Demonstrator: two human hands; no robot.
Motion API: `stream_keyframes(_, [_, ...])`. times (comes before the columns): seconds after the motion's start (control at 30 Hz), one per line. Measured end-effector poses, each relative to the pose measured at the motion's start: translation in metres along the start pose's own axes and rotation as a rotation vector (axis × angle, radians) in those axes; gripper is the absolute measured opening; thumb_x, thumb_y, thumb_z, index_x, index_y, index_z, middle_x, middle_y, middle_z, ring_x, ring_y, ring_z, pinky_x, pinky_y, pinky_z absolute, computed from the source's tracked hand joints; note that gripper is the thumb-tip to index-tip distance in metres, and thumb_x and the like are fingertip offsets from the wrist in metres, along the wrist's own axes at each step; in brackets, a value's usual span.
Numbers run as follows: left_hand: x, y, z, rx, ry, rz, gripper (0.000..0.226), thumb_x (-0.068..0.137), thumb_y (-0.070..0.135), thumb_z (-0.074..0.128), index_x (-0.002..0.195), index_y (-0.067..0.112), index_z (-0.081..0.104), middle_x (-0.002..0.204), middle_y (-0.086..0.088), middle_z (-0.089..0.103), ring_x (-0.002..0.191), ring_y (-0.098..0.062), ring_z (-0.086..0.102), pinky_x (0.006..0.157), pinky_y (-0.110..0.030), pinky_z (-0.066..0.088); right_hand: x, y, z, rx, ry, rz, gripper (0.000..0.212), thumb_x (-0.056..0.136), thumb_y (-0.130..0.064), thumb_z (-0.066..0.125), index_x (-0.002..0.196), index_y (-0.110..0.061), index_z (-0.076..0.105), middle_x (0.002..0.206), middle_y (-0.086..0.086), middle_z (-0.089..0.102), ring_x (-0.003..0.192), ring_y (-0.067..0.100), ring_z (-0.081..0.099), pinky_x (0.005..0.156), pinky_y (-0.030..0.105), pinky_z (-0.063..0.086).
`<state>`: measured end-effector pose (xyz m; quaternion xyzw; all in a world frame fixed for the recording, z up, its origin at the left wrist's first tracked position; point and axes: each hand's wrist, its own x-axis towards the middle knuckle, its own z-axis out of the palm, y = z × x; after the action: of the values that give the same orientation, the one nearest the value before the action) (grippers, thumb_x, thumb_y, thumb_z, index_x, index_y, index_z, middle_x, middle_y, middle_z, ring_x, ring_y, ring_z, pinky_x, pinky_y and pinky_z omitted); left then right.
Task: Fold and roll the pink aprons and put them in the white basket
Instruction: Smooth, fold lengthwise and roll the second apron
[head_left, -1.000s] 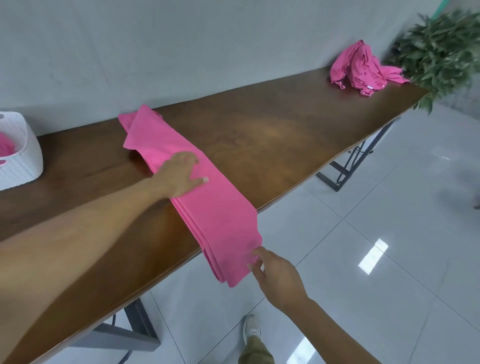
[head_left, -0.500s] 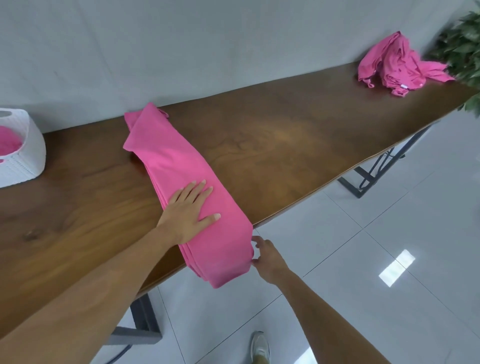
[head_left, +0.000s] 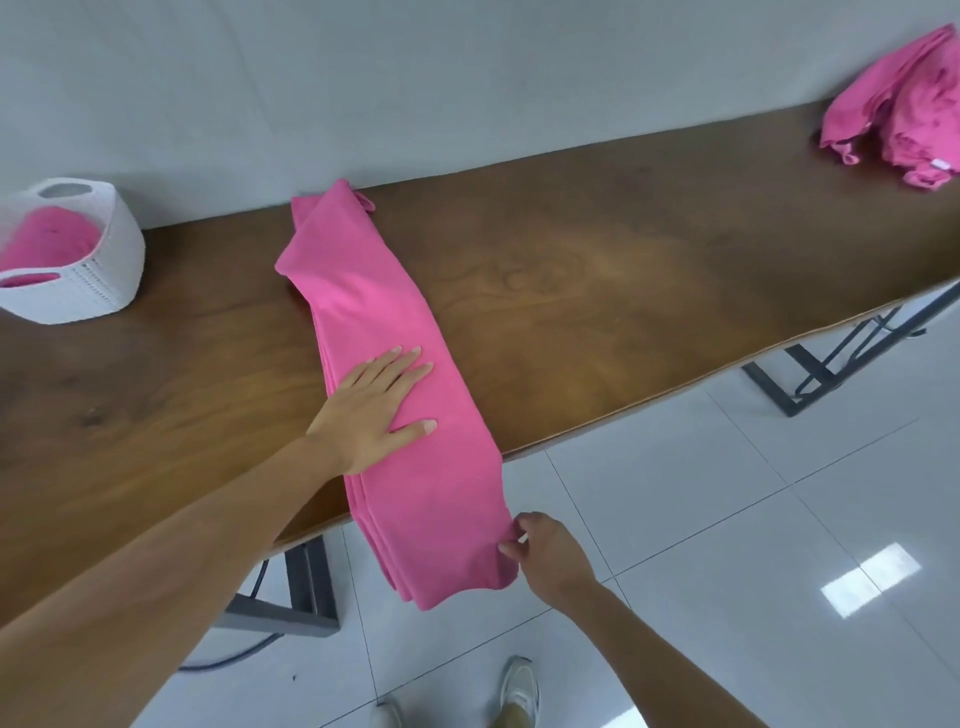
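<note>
Head view, looking down along a long brown wooden worktop set against a grey wall.

One folded apron, pink, lies as a long narrow strip across the worktop from the far edge to the near edge. Its near end hangs over the edge above the white tiled floor. One white basket stands on the far left of the worktop, with pink cloth inside it. One loose heap of aprons, also pink, sits at the far right end. Two shoes show at the bottom.

Two bare hands are in view. The left hand lies flat on the strip near the worktop's edge, palm down, fingers straight and slightly spread, thumb out to the right. The right hand reaches in from below, thumb and forefinger pinching the right edge of the overhanging end.

A second ago the left hand pressed farther up the strip; it now rests nearer the edge. The right hand remains at the hanging end's right side.
</note>
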<state>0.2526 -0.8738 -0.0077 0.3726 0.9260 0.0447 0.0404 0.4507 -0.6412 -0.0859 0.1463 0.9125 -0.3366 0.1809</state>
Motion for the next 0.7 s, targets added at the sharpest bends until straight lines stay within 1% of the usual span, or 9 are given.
stream_keyframes(0.07, [-0.003,0.003,0.000,0.020,-0.003,0.000,0.085,0.094,0.080,0.012,0.163,0.031,-0.001,0.170,0.009,-0.004,0.156,-0.011,-0.011,0.127,-0.039,-0.001,-0.008,0.001,-0.017,0.020,0.010,-0.057,0.010,0.099,-0.032,0.062,0.101,-0.022,0.060,0.109,-0.009,0.063,0.092,0.009,0.062,0.078,0.023,0.051])
stream_keyframes(0.13, [-0.009,0.008,-0.001,0.024,-0.004,0.001,0.084,0.095,0.079,0.013,0.162,0.031,-0.003,0.170,0.009,-0.007,0.155,-0.010,-0.013,0.126,-0.036,-0.005,-0.016,-0.001,-0.039,0.007,0.036,-0.127,0.016,0.100,-0.030,0.059,0.115,-0.023,0.061,0.117,-0.011,0.063,0.101,0.007,0.061,0.086,0.023,0.051])
stream_keyframes(0.2, [-0.016,0.013,-0.001,0.019,-0.003,0.006,0.083,0.096,0.078,0.014,0.162,0.031,-0.004,0.170,0.009,-0.008,0.155,-0.009,-0.015,0.126,-0.035,-0.007,-0.022,-0.008,-0.066,0.016,0.080,-0.194,0.021,0.102,-0.030,0.055,0.121,-0.026,0.061,0.119,-0.014,0.063,0.103,0.003,0.059,0.088,0.020,0.048])
stream_keyframes(0.33, [-0.032,0.026,0.003,0.017,-0.004,-0.009,0.082,0.097,0.076,0.019,0.162,0.032,-0.003,0.170,0.010,-0.009,0.154,-0.008,-0.017,0.127,-0.038,-0.005,-0.025,-0.028,-0.115,0.039,0.174,-0.338,0.022,0.103,-0.034,0.049,0.120,-0.032,0.062,0.113,-0.021,0.064,0.103,-0.001,0.058,0.088,0.021,0.048])
stream_keyframes(0.43, [-0.045,0.037,0.002,0.014,-0.002,-0.026,0.082,0.098,0.076,0.021,0.162,0.032,-0.002,0.170,0.010,-0.010,0.154,-0.008,-0.018,0.127,-0.039,-0.004,-0.015,-0.038,-0.135,0.057,0.183,-0.429,0.020,0.102,-0.032,0.053,0.120,-0.033,0.061,0.109,-0.021,0.064,0.103,-0.002,0.059,0.087,0.021,0.049])
stream_keyframes(0.53, [-0.056,0.049,0.002,-0.007,-0.018,-0.045,0.084,0.096,0.078,0.026,0.162,0.033,-0.001,0.169,0.013,-0.011,0.153,-0.006,-0.020,0.127,-0.037,-0.007,0.004,-0.042,-0.141,0.063,0.180,-0.496,0.018,0.100,-0.027,0.058,0.117,-0.030,0.062,0.105,-0.018,0.064,0.099,0.001,0.060,0.083,0.024,0.052])
stream_keyframes(0.63, [-0.065,0.056,0.002,-0.093,-0.015,-0.076,0.083,0.095,0.077,0.034,0.162,0.036,0.009,0.168,0.017,-0.005,0.153,-0.002,-0.015,0.126,-0.032,-0.007,0.022,-0.047,-0.140,0.022,0.165,-0.536,0.018,0.099,-0.025,0.060,0.116,-0.029,0.063,0.103,-0.018,0.064,0.096,0.002,0.060,0.082,0.025,0.052])
stream_keyframes(0.67, [-0.066,0.057,0.001,-0.140,0.009,-0.090,0.079,0.095,0.076,0.037,0.161,0.036,0.017,0.168,0.018,0.001,0.154,-0.002,-0.009,0.127,-0.032,-0.004,0.027,-0.050,-0.139,0.005,0.163,-0.546,0.018,0.098,-0.025,0.060,0.116,-0.029,0.063,0.103,-0.018,0.063,0.095,0.001,0.059,0.081,0.024,0.051])
stream_keyframes(0.7, [-0.067,0.057,-0.001,-0.178,0.064,-0.104,0.074,0.097,0.073,0.039,0.159,0.035,0.026,0.168,0.017,0.011,0.154,-0.002,0.002,0.127,-0.033,0.003,0.031,-0.053,-0.139,-0.010,0.162,-0.550,0.018,0.098,-0.026,0.060,0.116,-0.030,0.062,0.103,-0.019,0.063,0.095,0.001,0.059,0.081,0.024,0.051])
